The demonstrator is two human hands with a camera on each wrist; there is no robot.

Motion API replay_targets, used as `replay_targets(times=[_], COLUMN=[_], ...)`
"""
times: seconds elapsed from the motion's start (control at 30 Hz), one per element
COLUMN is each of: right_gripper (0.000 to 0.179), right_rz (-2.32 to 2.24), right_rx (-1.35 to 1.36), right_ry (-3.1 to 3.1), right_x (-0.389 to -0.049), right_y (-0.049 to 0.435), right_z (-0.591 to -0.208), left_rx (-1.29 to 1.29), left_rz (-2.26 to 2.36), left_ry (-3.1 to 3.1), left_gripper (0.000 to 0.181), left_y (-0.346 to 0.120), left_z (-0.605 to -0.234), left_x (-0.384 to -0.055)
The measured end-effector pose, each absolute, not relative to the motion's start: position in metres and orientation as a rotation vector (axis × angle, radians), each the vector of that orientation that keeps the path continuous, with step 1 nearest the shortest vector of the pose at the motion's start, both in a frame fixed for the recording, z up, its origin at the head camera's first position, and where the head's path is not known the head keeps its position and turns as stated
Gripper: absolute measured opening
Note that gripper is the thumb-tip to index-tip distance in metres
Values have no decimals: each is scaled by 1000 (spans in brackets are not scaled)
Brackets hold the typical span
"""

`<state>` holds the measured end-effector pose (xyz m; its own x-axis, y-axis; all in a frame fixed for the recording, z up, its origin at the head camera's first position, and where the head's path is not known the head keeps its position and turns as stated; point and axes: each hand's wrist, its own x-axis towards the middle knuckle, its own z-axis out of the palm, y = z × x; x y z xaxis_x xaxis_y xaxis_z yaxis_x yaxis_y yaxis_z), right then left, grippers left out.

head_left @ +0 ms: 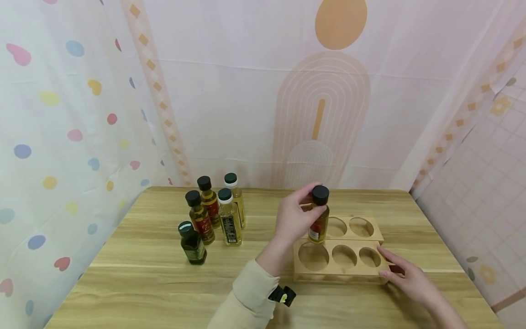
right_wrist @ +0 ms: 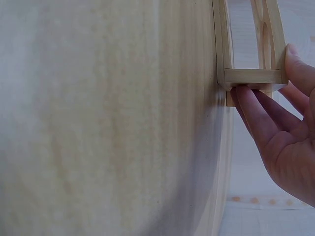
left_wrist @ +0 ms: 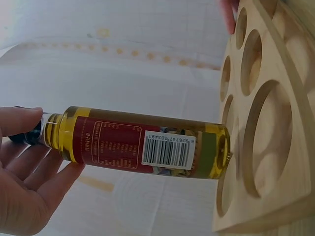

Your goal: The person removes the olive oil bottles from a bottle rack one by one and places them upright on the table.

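My left hand [head_left: 292, 218] grips a glass bottle of yellow oil [left_wrist: 147, 142] by its black-capped neck. The bottle has a red label with a barcode and is held upright. Its base is at the back-left part of a wooden bottle rack [head_left: 341, 277] with round holes in two stepped rows; I cannot tell whether it has entered a hole. At the rack's right end, my right hand [head_left: 411, 278] holds the edge, thumb on the upper edge and fingers against the end panel [right_wrist: 253, 77].
On the left of the wood-grain table [head_left: 135, 283] stand two red-label oil bottles [head_left: 202, 224], two clear bottles of pale oil [head_left: 230, 221] with dark green caps, and a short dark green bottle [head_left: 193, 246]. Patterned curtains [head_left: 230, 91] hang behind and at both sides.
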<state>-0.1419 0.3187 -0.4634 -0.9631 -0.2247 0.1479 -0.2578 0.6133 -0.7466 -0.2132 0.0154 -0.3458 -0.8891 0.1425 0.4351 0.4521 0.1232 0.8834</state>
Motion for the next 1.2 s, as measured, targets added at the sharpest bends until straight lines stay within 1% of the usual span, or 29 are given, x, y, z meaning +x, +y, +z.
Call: replay_targets(times=[0.53,1.2], right_gripper=[59,60], right_rz=[1276,1305], right_rx=[376,355], right_ry=[-2808,-2831], right_x=[-141,-141], right_y=[319,319], right_z=[-464,-461], left_rx=[-537,-362], left_rz=[-1740,-1617], left_ry=[-2156,-2273], left_gripper=[47,47], left_y=[-36,-90], left_z=[-343,-372], left_x=[-204,-196])
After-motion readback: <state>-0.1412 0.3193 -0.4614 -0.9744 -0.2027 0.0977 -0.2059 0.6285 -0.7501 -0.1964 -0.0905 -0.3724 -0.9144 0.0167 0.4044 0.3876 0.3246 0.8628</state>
